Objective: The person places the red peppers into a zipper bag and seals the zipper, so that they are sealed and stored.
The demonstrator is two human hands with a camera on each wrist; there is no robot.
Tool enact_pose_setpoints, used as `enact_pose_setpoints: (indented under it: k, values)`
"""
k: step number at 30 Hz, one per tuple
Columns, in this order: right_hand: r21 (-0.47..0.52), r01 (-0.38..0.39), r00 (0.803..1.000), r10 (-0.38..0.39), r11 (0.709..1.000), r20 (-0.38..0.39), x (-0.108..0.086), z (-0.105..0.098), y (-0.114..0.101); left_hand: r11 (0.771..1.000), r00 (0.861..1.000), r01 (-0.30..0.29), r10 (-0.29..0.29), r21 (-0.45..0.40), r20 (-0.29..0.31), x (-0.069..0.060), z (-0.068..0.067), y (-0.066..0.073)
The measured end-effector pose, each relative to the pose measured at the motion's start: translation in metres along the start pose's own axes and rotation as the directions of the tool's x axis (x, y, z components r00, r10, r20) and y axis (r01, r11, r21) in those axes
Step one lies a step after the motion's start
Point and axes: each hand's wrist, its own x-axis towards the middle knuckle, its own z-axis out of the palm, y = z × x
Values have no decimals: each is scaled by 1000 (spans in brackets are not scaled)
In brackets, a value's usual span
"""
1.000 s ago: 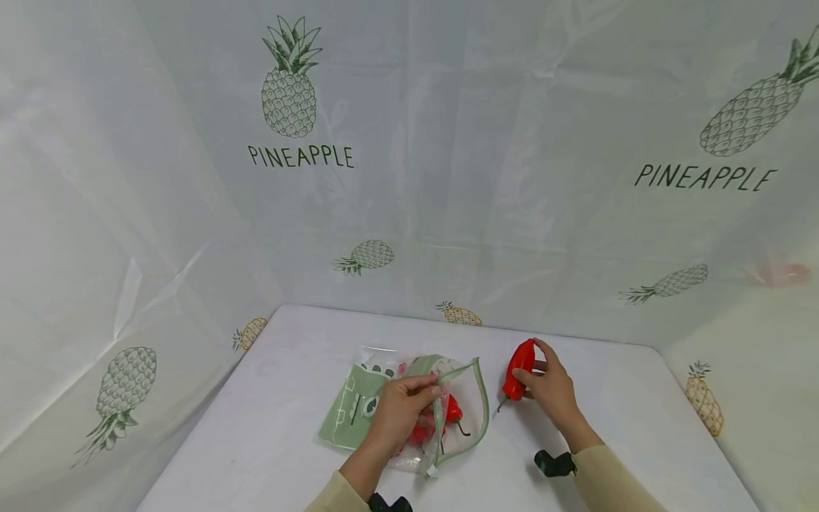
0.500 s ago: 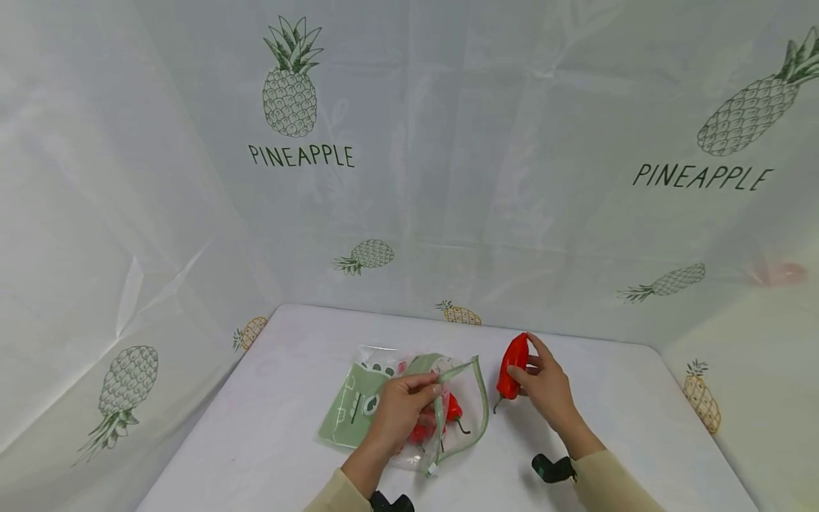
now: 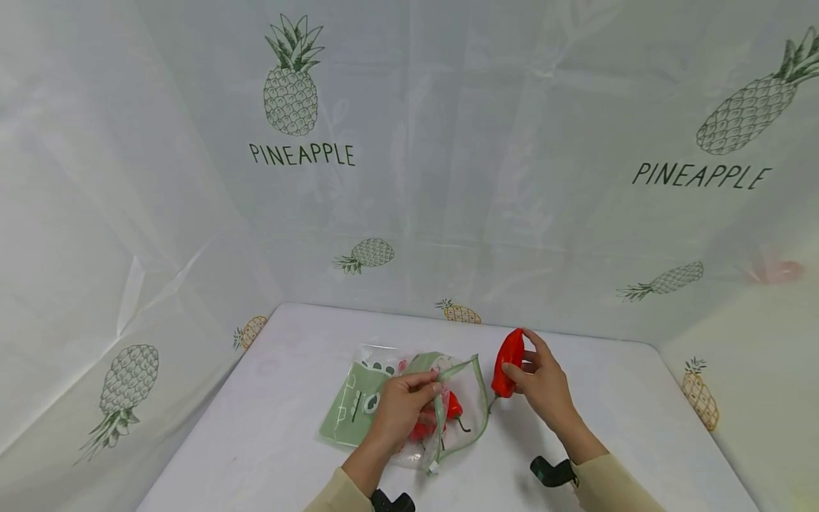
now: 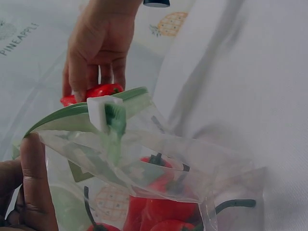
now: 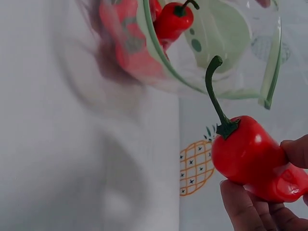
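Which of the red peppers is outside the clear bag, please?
It is the red pepper gripped in the right hand, its stem pointing downward in the head view; the other visible peppers are inside the clear bag.

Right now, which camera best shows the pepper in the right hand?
The right wrist view: the held pepper is big, green stem clear. The head view shows it small; the left wrist view, just part, behind the bag.

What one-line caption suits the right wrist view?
The right grip holds a shiny, green-stemmed red pepper near an open, green-edged clear plastic bag containing more red peppers.
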Motion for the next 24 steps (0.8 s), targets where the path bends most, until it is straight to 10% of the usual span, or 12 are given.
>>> enact_pose_setpoints:
  k: [24]
  values:
    - [108,-24,999,20,994,33,-23,6,-19,1000,1000,13,-13,-25,2,2,2,1]
